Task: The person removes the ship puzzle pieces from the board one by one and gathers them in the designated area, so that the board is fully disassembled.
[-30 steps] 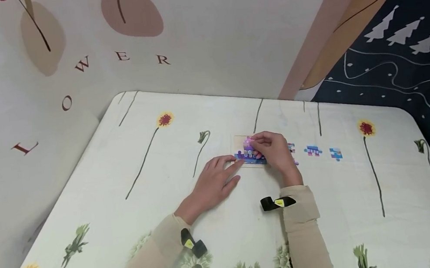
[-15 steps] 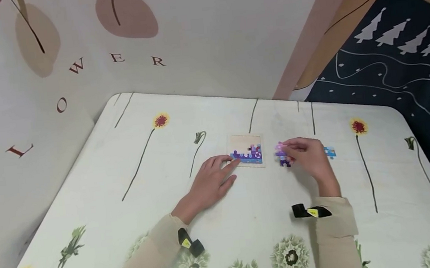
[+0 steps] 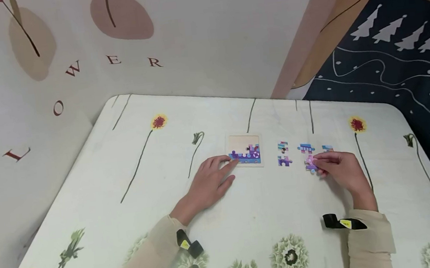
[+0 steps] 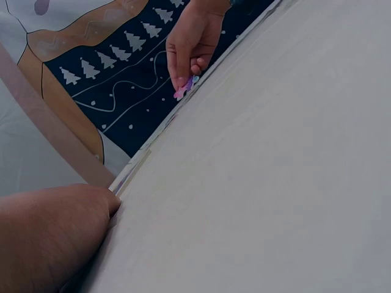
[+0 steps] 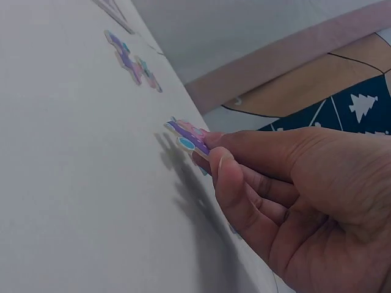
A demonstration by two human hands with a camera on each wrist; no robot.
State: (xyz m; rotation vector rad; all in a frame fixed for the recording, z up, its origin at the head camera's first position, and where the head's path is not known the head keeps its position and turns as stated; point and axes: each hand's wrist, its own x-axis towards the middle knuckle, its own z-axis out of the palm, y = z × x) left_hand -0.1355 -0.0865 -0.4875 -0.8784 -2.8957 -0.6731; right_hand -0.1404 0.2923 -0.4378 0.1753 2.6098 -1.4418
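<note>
My right hand pinches a pink-and-purple jigsaw piece between thumb and fingers, at the right of the loose pieces. In the right wrist view the piece is tilted just above the tabletop, its shadow beside it. My left hand lies with fingers extended, a fingertip on the lower left of the puzzle tray. Fitted purple and blue pieces fill the tray's lower part; bare wood shows above. The left wrist view shows only part of the left hand.
Loose jigsaw pieces lie right of the tray: a multicoloured one, a purple one, a blue one and one partly behind the right hand. The flower-print table meets a wall at the back.
My right hand has carried the pink-and-purple jigsaw piece from over the tray to the right, past the loose pieces, uncovering the tray and several pieces. My left hand stays at the tray.
</note>
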